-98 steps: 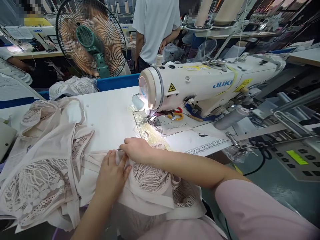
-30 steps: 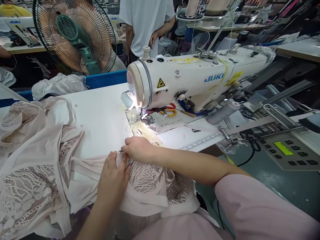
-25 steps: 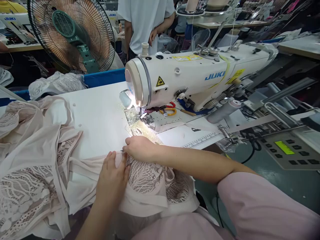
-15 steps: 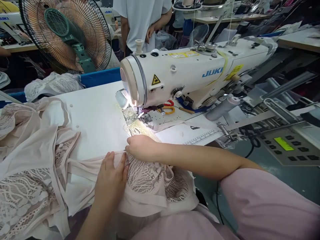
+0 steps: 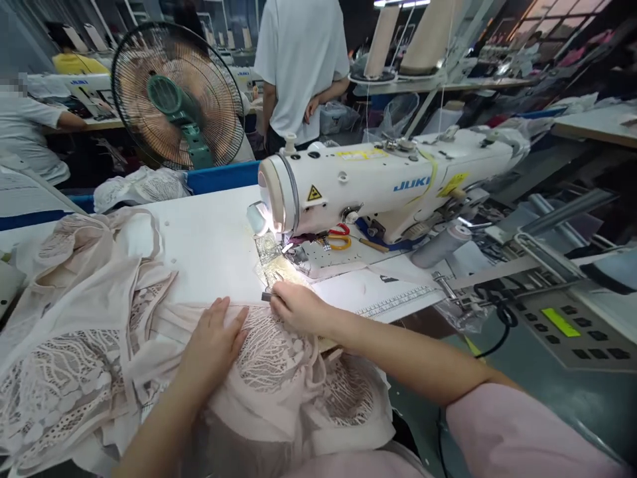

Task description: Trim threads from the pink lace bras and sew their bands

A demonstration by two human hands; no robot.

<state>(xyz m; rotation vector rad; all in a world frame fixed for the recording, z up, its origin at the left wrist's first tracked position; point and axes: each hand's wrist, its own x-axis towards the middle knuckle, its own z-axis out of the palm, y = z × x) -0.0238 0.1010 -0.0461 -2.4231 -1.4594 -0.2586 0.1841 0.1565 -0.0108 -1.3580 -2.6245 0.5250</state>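
Note:
My left hand point(image 5: 212, 342) lies flat with fingers stretched over a pale pink lace bra point(image 5: 263, 345), pressing its band on the table. In my closed right hand point(image 5: 301, 309) is a small dark metal tool point(image 5: 267, 297), its flat end jutting out to the left; the rest is hidden in my fingers. That hand sits just above the bra's upper edge, in front of the sewing machine's lit needle area point(image 5: 286, 249). The bra's cups hang over the table's front edge toward my lap. More pale pink lace bras point(image 5: 74, 345) lie heaped to the left.
The white sewing machine point(image 5: 368, 182) stands across the back of the white table point(image 5: 209, 232). Red-and-yellow-handled scissors point(image 5: 340, 240) lie under its arm. A grey thread cone point(image 5: 440, 245), control panel point(image 5: 572, 325) and fan point(image 5: 176, 99) surround it. A person in white point(image 5: 303, 66) stands behind.
My right hand has lifted off the bra's edge, away from my left hand, and the dark tool now shows. My left hand still lies on the fabric. The camera view has tilted up.

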